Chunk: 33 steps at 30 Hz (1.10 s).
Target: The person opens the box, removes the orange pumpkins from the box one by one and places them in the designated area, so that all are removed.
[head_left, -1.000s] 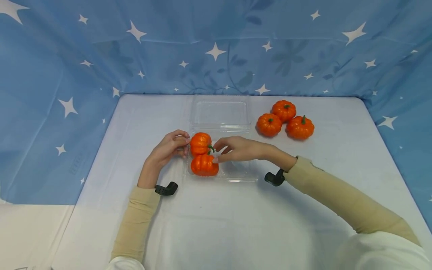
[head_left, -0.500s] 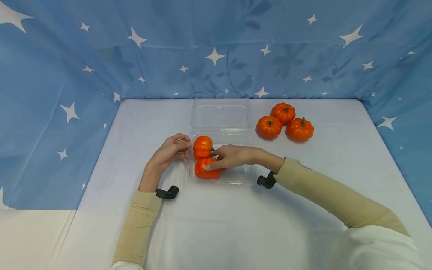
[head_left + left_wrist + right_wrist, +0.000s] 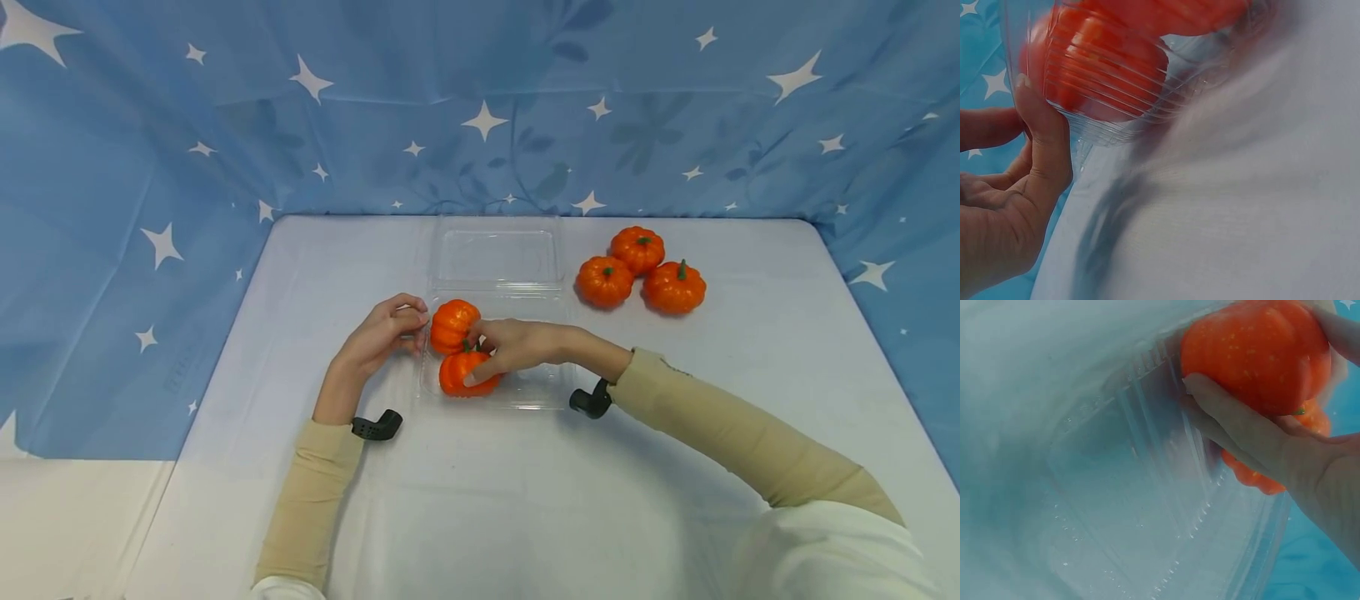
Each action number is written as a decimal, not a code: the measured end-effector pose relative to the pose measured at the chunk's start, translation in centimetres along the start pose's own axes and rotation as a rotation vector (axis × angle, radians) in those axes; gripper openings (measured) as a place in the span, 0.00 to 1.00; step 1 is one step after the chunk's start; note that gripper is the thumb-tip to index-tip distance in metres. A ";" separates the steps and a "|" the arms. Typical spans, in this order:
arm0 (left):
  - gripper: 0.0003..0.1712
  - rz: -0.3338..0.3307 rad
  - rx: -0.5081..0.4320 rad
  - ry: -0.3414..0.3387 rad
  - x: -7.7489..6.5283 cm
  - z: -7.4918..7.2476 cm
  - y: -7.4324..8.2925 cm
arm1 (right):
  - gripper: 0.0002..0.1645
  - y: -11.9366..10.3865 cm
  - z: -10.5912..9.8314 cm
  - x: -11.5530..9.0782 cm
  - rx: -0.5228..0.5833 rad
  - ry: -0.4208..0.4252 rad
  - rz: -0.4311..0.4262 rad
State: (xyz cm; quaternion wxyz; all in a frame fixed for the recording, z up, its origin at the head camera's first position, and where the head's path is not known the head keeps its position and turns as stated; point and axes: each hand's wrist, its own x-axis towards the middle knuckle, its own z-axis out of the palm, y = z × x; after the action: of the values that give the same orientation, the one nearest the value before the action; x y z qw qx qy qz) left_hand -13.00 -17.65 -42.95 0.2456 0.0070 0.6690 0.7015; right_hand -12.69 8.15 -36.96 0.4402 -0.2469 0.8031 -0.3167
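The near pumpkin (image 3: 454, 372) sits at the centre of the head view, in the lower-left corner of the clear container (image 3: 536, 388). Its green stem points toward the top of the frame, and its long axis runs roughly left to right. The right hand (image 3: 519, 342) pinches it between thumb and fingers, the thumb lying across its front. Just above and touching it, the far pumpkin (image 3: 452, 323) leans, its stem end toward the lower right and partly hidden by the fingers. The left hand (image 3: 384, 333) pinches the container's left wall between thumb and forefinger.

A second ago the right thumb only met the near pumpkin's right edge; now the hand has moved left over it. The far pumpkin's stem pointed right then, and its body has since tilted. Three pumpkins (image 3: 637, 250) remain grouped at the upper right of the tabletop (image 3: 465, 500).
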 end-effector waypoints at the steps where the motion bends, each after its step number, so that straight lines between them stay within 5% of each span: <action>1: 0.10 0.000 0.000 0.000 0.0 0.0 0.0 | 0.35 0.0 0.0 -0.1 0.004 -0.005 -0.004; 26: 0.11 -0.005 -0.008 -0.009 -0.3 0.0 0.2 | 0.38 0.3 0.3 -2.8 0.030 0.084 -0.066; 33: 0.10 -0.004 -0.007 -0.009 -0.3 0.0 0.1 | 0.37 0.9 0.4 -3.9 0.027 0.143 -0.142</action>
State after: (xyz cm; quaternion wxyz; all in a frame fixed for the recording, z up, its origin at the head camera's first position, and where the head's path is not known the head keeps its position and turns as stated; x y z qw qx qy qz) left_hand -12.76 -17.80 -42.71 0.2502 0.0078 0.6652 0.7034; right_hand -10.49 11.24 -35.61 0.3613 -0.2740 0.8086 -0.3749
